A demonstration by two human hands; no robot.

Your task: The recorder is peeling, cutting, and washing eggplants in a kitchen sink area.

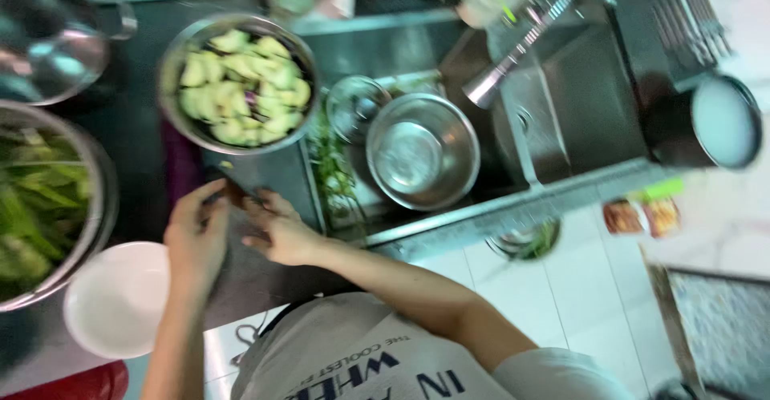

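Both hands meet on the dark counter just below the steel bowl of cut pale-green pieces (238, 85), which serves as the landmark here. The left hand (196, 236) lies below and a little left of that bowl, fingers curled around a small dark thing (235, 194) at its fingertips; the blur keeps me from telling what the thing is or how firmly the fingers clamp it. The right hand (282, 232) sits just right of the left one, below the bowl, fingers bent and pressed down on the counter beside the same dark thing, touching or nearly so. Judging by how things lie, much of the cutting looks done: the bowl is heaped nearly to its rim, while only this one small piece remains under the hands (more may be hidden beneath the palms). The piece's long axis seems to run slantwise, from the left fingertips up and rightward toward the bowl, though its ends are too smeared to say which way it points. Left of the landmark bowl stands a large bowl of green stalks (40, 208), below it a white dish (116, 300), and to its right an empty steel bowl (423, 151) in the sink (577, 103).
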